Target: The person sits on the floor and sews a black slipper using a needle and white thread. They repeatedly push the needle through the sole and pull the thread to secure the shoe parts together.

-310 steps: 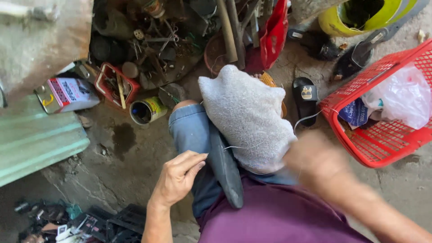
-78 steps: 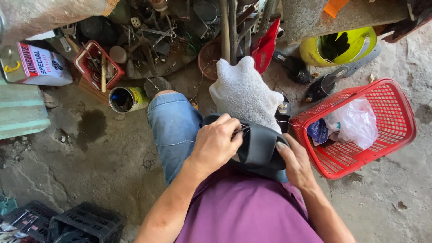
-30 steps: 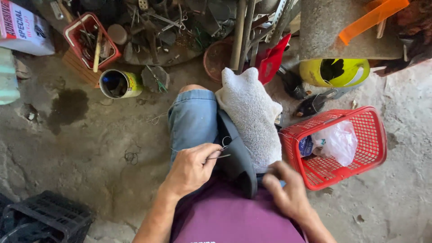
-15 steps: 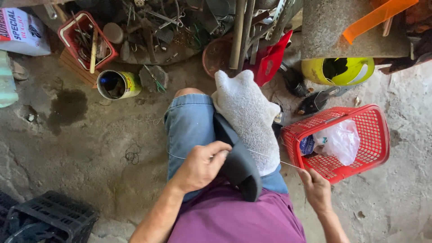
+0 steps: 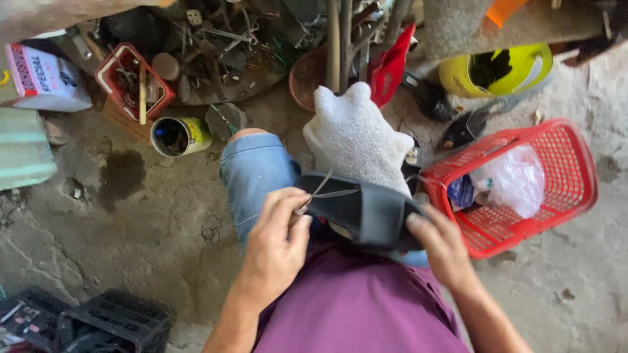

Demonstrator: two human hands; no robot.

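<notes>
A black slipper (image 5: 363, 210) lies across my lap, partly on a white cloth (image 5: 356, 140) draped over my right knee. My left hand (image 5: 278, 245) pinches a thin needle-like tool with thread (image 5: 320, 191) at the slipper's left end. Gripping the slipper's right end from the side is my right hand (image 5: 441, 245). My left knee in blue denim shorts (image 5: 252, 173) shows beside the cloth.
A red plastic basket (image 5: 569, 189) with a clear bag stands at right. A yellow helmet (image 5: 497, 68) lies behind it. An open tin (image 5: 176, 135), a small red tool tray (image 5: 134, 82) and scattered metal tools sit at the back. Black crates (image 5: 98, 323) lie bottom left.
The slipper has turned to lie crosswise on my lap. My right hand came back from pulling thread out to the side and took hold of its right end. My left hand shifted to the left end.
</notes>
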